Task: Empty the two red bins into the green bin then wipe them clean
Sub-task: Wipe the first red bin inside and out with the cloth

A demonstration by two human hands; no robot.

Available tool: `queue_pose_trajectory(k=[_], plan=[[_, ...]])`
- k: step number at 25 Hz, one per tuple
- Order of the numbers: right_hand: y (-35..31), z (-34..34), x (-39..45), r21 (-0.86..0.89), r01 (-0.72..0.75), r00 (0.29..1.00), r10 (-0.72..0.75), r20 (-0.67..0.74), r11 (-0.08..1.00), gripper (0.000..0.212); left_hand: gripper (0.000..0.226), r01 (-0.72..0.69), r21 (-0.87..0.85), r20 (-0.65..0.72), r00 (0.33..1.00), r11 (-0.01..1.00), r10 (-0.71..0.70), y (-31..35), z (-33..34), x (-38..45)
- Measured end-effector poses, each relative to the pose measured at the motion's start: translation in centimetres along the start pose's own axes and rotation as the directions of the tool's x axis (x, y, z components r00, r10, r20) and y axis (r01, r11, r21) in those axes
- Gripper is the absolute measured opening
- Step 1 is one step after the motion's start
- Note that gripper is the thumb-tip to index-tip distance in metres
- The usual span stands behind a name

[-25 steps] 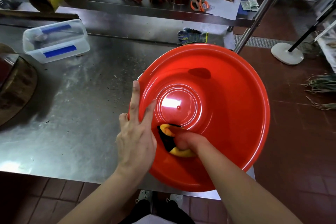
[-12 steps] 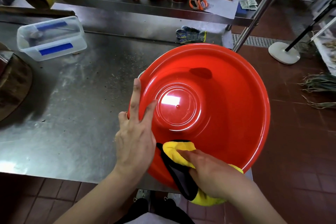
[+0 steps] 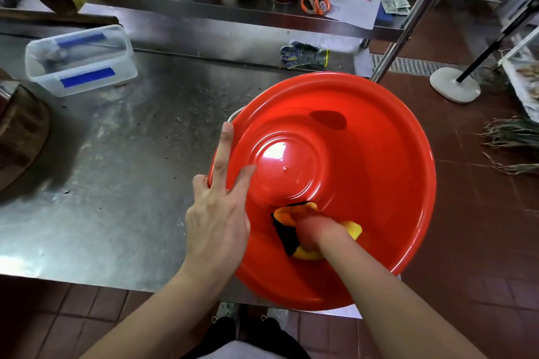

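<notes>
1. Wiping is in hand: the red bin point(image 3: 364, 154) sits at the front right corner of the steel worktop point(image 3: 116, 183), overhanging its front and right edges, tipped with its inside facing the person, probably so the cloth reaches the wall.
2. The left hand point(image 3: 217, 221) steadies the bin's near-left rim: index finger straight along the rim, thumb pressed flat inside, nothing gripped.
3. The right hand point(image 3: 315, 232) is inside, fingers bunched on the yellow-and-black cloth point(image 3: 294, 216), pressing it against the lower wall just below the raised centre.
4. A green bin and second red bin are not visible.
</notes>
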State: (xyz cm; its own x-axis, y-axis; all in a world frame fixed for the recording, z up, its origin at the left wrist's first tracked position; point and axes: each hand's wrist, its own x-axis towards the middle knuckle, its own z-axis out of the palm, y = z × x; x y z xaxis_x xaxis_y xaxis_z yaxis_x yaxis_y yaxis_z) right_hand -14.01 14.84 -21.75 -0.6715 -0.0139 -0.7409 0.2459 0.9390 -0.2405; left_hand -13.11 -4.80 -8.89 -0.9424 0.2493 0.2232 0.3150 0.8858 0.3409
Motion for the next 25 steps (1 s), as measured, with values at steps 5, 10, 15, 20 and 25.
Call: queue_pose_trajectory(k=[5, 10, 15, 20, 25], plan=[[0.1, -2.0, 1.4, -0.119, -0.148, 0.981, 0.131, -0.146, 0.982, 0.033, 0.066, 0.011, 0.0, -0.005, 1.0, 1.0, -0.011, -0.2, 0.0, -0.3], [0.2, -3.1, 2.3, -0.269, -0.186, 0.979, 0.156, -0.129, 0.945, 0.028, 0.064, 0.04, -0.006, -0.009, 0.999, 0.999, -0.04, -0.4, 0.0, -0.3], [-0.2, -2.9, 1.5, -0.241, -0.084, 0.99, 0.109, 0.091, 0.967, 0.039, 0.072, 0.072, 0.03, -0.021, 0.997, 0.997, -0.071, -0.5, 0.3, 0.0], [-0.9, -4.1, -1.5, -0.327, -0.042, 0.98, 0.102, 0.169, 0.944, 0.062, 0.076, 0.127, -0.003, -0.034, 0.991, 0.992, -0.127, -1.5, 0.4, 1.0], [-3.2, -6.0, -7.3, -0.378, -0.036, 0.983, 0.1, 0.152, 0.925, 0.052, 0.073, 0.135, -0.015, -0.036, 0.99, 0.991, -0.135, -2.1, 0.5, 1.5]])
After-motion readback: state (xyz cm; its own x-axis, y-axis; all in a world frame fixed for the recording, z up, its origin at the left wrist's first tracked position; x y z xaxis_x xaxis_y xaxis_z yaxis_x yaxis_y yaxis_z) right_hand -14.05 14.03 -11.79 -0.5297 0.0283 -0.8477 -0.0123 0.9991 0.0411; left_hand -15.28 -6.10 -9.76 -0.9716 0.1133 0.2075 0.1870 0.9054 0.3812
